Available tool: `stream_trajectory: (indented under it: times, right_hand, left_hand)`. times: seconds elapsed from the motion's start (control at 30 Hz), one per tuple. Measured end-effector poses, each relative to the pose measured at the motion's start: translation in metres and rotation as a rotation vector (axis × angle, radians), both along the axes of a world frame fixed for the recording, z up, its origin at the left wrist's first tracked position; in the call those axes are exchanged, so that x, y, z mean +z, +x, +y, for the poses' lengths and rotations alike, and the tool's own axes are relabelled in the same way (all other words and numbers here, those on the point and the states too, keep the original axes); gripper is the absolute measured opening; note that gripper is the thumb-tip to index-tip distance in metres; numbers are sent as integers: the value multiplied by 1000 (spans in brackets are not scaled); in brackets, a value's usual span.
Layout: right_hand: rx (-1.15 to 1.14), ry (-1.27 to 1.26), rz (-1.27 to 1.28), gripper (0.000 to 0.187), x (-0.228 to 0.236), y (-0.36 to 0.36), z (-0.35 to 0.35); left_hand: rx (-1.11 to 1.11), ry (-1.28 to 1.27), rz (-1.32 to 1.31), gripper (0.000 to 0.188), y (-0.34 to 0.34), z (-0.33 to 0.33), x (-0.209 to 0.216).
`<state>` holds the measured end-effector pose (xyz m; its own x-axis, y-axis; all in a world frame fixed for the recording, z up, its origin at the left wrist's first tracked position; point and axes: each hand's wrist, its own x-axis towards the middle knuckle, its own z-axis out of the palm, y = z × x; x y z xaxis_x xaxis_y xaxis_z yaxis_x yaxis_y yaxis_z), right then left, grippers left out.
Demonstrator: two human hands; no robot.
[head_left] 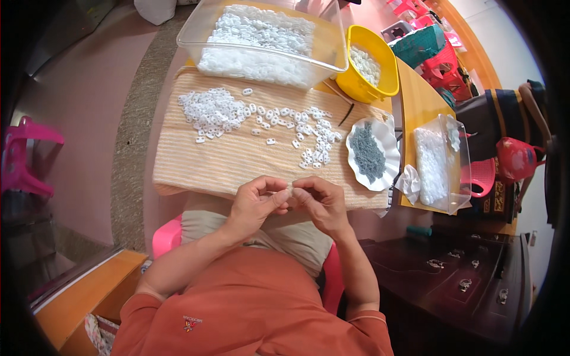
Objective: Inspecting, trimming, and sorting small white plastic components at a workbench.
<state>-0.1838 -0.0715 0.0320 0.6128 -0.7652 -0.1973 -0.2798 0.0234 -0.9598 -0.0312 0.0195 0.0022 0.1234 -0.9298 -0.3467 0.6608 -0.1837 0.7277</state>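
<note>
Left hand (255,202) is narrowed to a pinch, thumb and forefinger together at the near edge of the striped cloth (208,166), over the lap. Beyond it and to the left lies a heap of white two-holed pieces (211,113), well apart from the fingers, and a loose trail of the same pieces runs rightward from the heap. Farther back, behind the heap, stands a clear tub (332,44) filled with more white pieces. At the left hand's fingertips sits a small pale thing (290,188), mostly hidden and too tiny to make out, lying between the two hands. Right hand (323,204) meets it from the other side, its thumb and forefinger also closed narrowly on it. Past the right hand, a scattered cluster of white pieces (319,145) ends on the cloth; behind stands a yellow bucket (386,71) holding pale pieces. Rightward, near the right hand but apart, a white scalloped dish (389,157) holds grey bits (368,153); farthest right, a clear box (457,172) contains white contents.
</note>
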Motion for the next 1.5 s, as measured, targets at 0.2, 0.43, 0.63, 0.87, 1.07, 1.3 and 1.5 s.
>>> stream_trajectory:
  times: [0.2, 0.43, 0.63, 0.87, 1.07, 1.3, 1.5]
  right_hand:
    - [-43, 82, -149, 18, -1, 2, 16]
    - [-10, -18, -212, 15, 0, -3, 24]
    - [-117, -654, 159, 19, 0, -38, 7]
    - [-321, -1113, 544, 23, -12, -116, -35]
    - [-277, -1092, 719, 27, -7, -125, -40]
    - [-270, -1070, 712, 28, -7, -124, -42]
    - [-264, -1121, 723, 27, -15, -126, -45]
  left_hand:
    - [-50, -14, 57, 18, -2, 3, -1]
    - [-61, -35, 80, 12, -4, 5, 3]
    - [-38, -5, 143, 9, 0, 4, 7]
    - [-58, -24, 151, 5, 1, 4, 7]
    - [-69, -12, 110, 3, 0, 4, 8]
    - [-73, 2, 85, 3, -1, 5, 10]
    - [-85, -10, 78, 4, -2, 5, 10]
